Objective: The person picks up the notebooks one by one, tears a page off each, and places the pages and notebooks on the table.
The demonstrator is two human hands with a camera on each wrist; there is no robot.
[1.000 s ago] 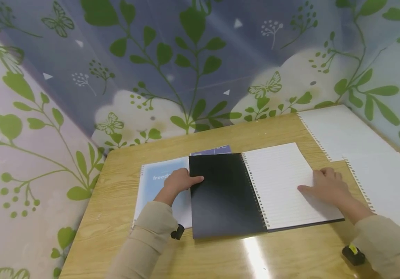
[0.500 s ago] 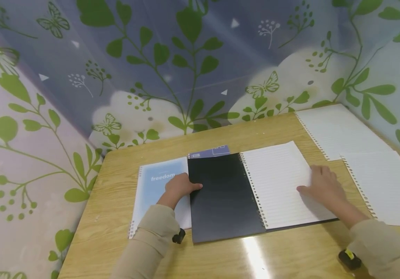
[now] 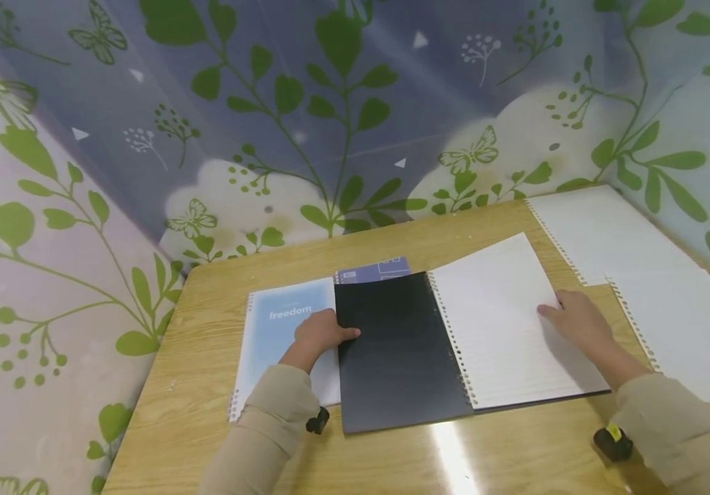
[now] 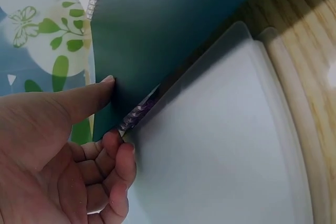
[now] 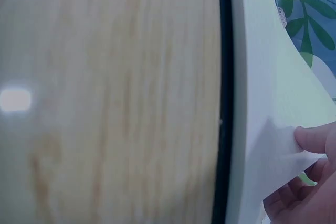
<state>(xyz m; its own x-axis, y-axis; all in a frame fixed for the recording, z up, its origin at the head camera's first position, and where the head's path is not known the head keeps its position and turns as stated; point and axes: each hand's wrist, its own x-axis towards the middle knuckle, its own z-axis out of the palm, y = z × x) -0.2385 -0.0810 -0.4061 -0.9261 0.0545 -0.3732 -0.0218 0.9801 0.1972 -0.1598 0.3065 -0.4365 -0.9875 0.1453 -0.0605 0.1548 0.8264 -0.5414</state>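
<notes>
An open spiral notebook lies across the table, its black cover [image 3: 401, 357] on the left and a white lined page [image 3: 494, 337] on the right. My left hand [image 3: 319, 332] pinches the cover's outer edge, thumb on top and curled fingers [image 4: 125, 166] underneath. In the left wrist view the cover [image 4: 152, 19] is tilted up off the things below. At the page's outer edge, my right hand [image 3: 581, 328] pinches the sheet between thumb and fingers. That sheet [image 5: 286, 93] bends upward, its far corner raised above the stack of pages.
Partly beneath the black cover are a light blue notebook [image 3: 262, 350] marked "freedom" and a purple notebook [image 3: 370, 271]. Two torn-out sheets, one farther back [image 3: 596, 227] and one nearer [image 3: 689, 330], lie at the right. A patterned curtain [image 3: 355, 124] borders the wooden table [image 3: 169, 385].
My right hand's fingers have closed on the page edge, and the page's far corner has risen. The left hand keeps its grip on the cover, and more of the purple notebook shows.
</notes>
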